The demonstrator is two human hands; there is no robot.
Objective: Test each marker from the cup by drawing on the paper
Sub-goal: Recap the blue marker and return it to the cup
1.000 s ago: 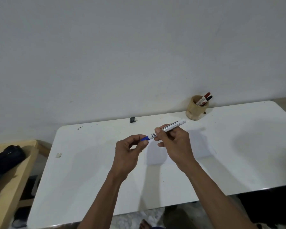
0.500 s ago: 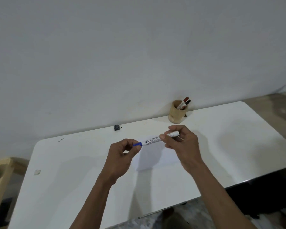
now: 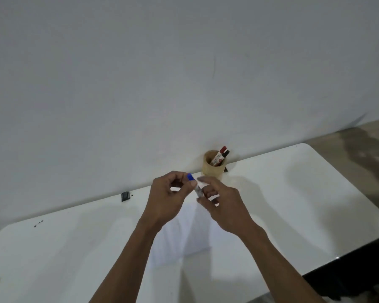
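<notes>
A white marker with a blue cap (image 3: 190, 177) stands nearly upright between my hands, above the table. My left hand (image 3: 169, 200) pinches it just below the cap. My right hand (image 3: 224, 206) has its fingers around the lower barrel (image 3: 198, 190), whose end is hidden behind them. A sheet of white paper (image 3: 179, 239) lies on the white table (image 3: 293, 204) under my hands. Just behind my hands, a tan cup (image 3: 212, 170) stands at the wall and holds a red-capped marker (image 3: 222, 149) and a black-capped marker (image 3: 226, 153).
A small black object (image 3: 125, 196) sits at the table's back edge, left of my hands. Tiny dark specks (image 3: 38, 224) mark the far left. The wall runs close behind the table. The table's right corner (image 3: 304, 147) borders bare floor.
The marker has swung from lying across to nearly upright, cap up. Both hands have moved closer together and toward the cup. The view has shifted right.
</notes>
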